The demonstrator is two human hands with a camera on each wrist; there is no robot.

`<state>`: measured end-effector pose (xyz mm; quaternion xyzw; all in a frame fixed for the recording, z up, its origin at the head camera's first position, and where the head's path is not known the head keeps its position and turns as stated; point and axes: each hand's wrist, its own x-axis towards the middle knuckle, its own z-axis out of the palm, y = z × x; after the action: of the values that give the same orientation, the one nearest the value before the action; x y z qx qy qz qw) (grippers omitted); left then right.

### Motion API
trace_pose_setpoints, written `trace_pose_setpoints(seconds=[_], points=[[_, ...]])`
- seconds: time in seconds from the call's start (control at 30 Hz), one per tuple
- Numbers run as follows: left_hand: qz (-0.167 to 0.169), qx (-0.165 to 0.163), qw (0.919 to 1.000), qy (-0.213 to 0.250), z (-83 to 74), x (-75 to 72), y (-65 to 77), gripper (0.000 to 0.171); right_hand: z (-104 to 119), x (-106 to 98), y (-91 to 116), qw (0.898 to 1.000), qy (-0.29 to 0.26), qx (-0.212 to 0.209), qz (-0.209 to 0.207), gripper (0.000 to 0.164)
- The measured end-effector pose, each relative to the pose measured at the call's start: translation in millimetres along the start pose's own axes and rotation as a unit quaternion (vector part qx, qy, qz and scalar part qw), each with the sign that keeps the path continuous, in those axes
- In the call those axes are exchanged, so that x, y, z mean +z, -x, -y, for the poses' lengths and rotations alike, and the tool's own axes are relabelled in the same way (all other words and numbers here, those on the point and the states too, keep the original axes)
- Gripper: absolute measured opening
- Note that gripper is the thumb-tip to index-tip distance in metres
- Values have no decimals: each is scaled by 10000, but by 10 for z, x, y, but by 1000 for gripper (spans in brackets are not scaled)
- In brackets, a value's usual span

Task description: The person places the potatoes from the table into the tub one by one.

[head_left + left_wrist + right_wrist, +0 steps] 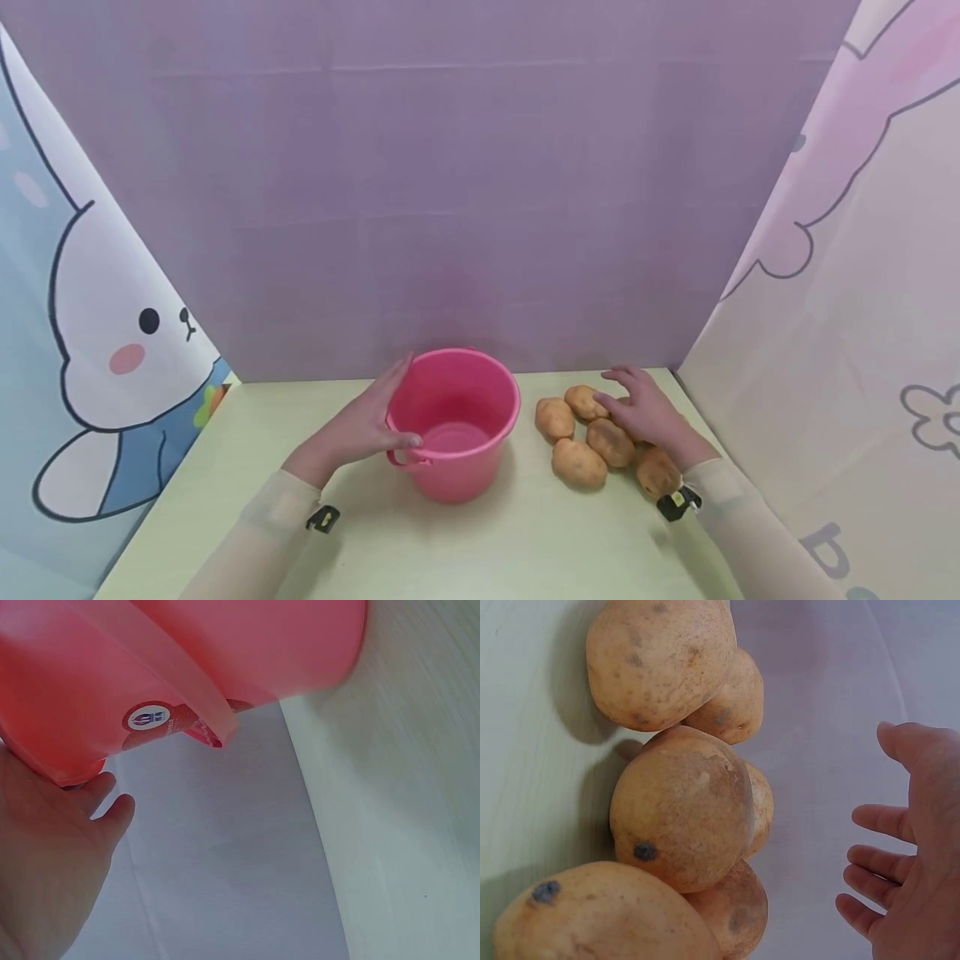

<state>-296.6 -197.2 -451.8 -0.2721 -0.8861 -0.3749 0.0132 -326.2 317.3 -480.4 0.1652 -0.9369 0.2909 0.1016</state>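
Plainly, the pink bucket (461,477) stands upright on the table (465,550), and the person's left hand (375,421) holds its left side — thumb across the near rim, fingers along the far edge, spread wide round the curve. The head view looks down to the bucket's inner floor; the left wrist view shows the outer wall instead, with a broad handle (176,664) across it and a round sticker (148,717) beside that handle. Two fingertips poke past the rim there, but where the thumb lies cannot be told from that angle.

Right of the bucket, six potatoes (611,442) lie bunched together. Over the side of the bunch farther from the bucket hangs the right hand (651,408), its fingers loosely bent and wide apart. From the head, it covers much of one potato and its thumb overlaps another — yet the right wrist view shows a clear gap between the fingers and every potato. That view also brings out dark spots on two of them.

Only the head view takes in both pale sleeves (255,533), the cartoon rabbit (127,333) well left of the bucket, and the whole spread of purple wall (450,192) behind it.
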Motion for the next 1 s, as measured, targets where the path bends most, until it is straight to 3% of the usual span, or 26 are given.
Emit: trace_pose_setpoints(seconds=[0.53, 0.8, 1.0], points=[[-31, -28, 9999, 161, 8, 17, 6, 137, -150, -52, 113, 10000, 30, 27, -87, 56], [14, -48, 9998, 206, 6, 18, 9, 136, -382, -172, 247, 9995, 297, 29, -134, 54], [26, -55, 9997, 224, 22, 20, 9, 136, -553, -201, 313, 9997, -236, 82, 13, 55]])
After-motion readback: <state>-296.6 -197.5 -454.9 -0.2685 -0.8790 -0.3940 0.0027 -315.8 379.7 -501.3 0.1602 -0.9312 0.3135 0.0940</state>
